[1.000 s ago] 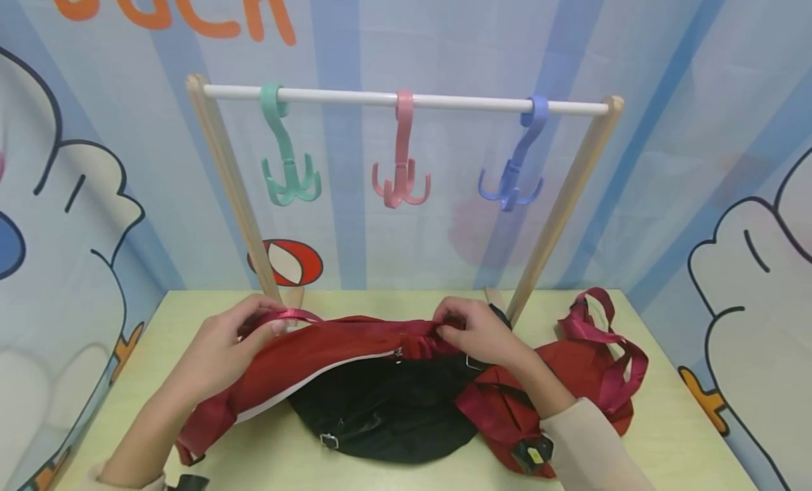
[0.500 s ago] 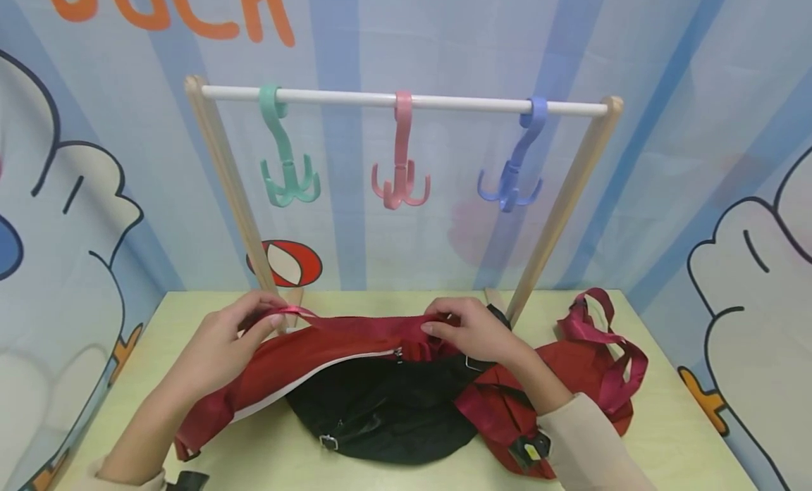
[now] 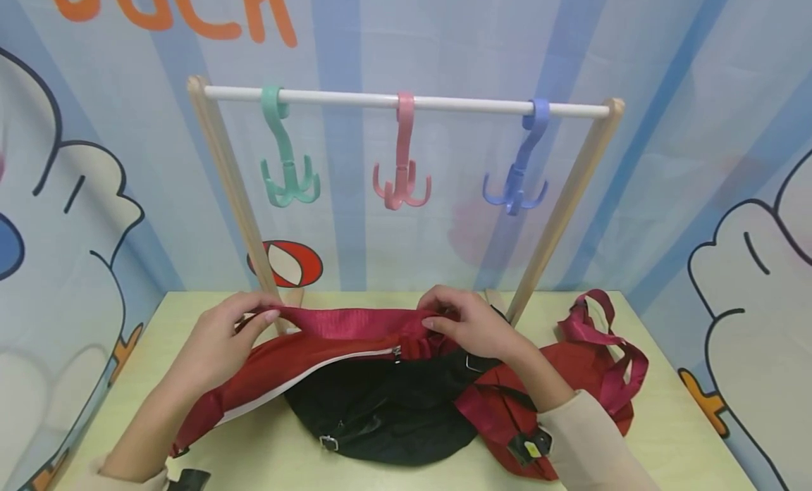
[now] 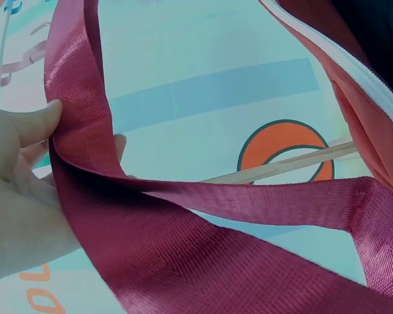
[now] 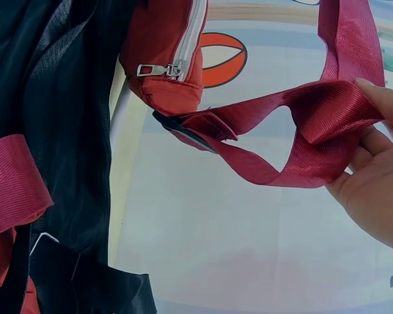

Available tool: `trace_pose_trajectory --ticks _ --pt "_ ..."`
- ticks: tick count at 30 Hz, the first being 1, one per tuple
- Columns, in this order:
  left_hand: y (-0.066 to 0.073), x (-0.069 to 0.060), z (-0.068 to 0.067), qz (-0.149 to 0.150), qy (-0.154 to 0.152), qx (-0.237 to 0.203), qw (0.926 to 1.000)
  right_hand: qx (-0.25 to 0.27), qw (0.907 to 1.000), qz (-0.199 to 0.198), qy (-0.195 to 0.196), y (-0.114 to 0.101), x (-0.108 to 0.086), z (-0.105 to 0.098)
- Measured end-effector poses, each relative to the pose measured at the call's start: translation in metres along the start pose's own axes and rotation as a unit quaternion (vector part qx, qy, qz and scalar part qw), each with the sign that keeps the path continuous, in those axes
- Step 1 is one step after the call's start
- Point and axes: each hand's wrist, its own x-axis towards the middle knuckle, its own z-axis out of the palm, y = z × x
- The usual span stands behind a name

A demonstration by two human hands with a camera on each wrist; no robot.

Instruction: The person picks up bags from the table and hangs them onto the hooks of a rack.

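A red waist bag [image 3: 317, 350] with a white zipper lies tilted over a black bag [image 3: 393, 413]. Its dark red strap [image 3: 355, 323] stretches between my two hands above the bag. My left hand [image 3: 222, 343] pinches the strap at the left; in the left wrist view the thumb presses on the folded webbing [image 4: 85, 118]. At the other end my right hand [image 3: 472, 325] pinches the strap, where the right wrist view shows a bunched loop [image 5: 327, 124] under the thumb. A metal zipper pull [image 5: 158, 69] hangs at the red bag's end.
A second red bag [image 3: 571, 364] with a looped strap and black buckle lies at the right of the table [image 3: 672, 406]. Behind stands a rack whose white rod [image 3: 469, 103] carries green [image 3: 288, 174], pink [image 3: 402, 174] and blue [image 3: 517, 174] hooks.
The strap between my hands has been lifted and spread into a wide, taut band. My right hand has shifted slightly left and up; the left hand has barely moved.
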Motion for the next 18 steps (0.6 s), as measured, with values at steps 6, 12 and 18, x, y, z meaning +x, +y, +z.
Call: trace_pose_trajectory --ticks 6,12,18 --pt "0.0 0.0 0.0 -0.015 0.01 0.007 0.9998 -0.003 1.0 0.005 -0.001 -0.003 0.0 0.0" --pt "-0.003 -0.001 0.0 -0.019 0.023 0.01 0.9995 0.002 1.0 0.007 0.005 -0.005 0.001 -0.001" --pt "-0.003 0.0 -0.002 -0.016 0.039 0.017 0.999 0.012 0.9999 -0.006 -0.001 -0.011 0.003 -0.002"
